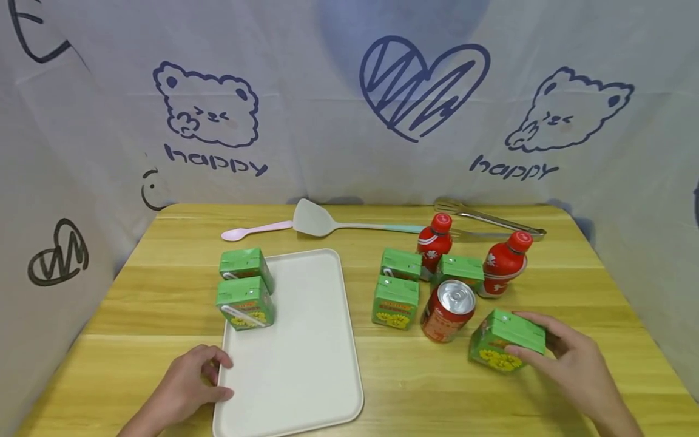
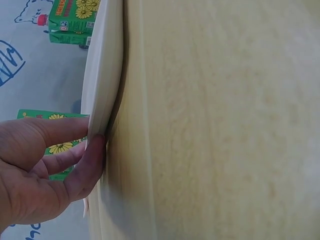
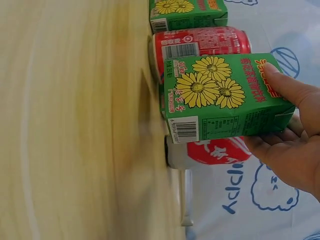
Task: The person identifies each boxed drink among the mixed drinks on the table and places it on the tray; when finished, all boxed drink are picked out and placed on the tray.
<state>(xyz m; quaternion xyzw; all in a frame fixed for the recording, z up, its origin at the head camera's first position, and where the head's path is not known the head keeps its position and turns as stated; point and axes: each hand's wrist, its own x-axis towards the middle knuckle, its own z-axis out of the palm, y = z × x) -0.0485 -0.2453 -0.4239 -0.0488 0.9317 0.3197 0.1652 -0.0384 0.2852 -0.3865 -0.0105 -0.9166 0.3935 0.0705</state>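
Note:
My right hand (image 1: 570, 358) grips a green chrysanthemum tea carton (image 3: 205, 95), thumb on one side and fingers on the other. The carton is tilted near the table's right side, just right of a red cola can (image 1: 445, 318). My left hand (image 1: 188, 382) holds the left rim of a white tray (image 1: 306, 364) with thumb and fingers, as the left wrist view shows. Two more tea cartons, a front one (image 1: 246, 309) and a rear one (image 1: 240, 262), stand at the tray's far left corner.
Behind the can stand several tea cartons (image 1: 394, 309) and two red bottles, one (image 1: 434, 246) left of the other (image 1: 502, 267). Along the back edge lie a pink spoon (image 1: 253, 230), a spatula (image 1: 314, 220) and metal tongs (image 1: 491, 218). A white cloth with drawings hangs around the table.

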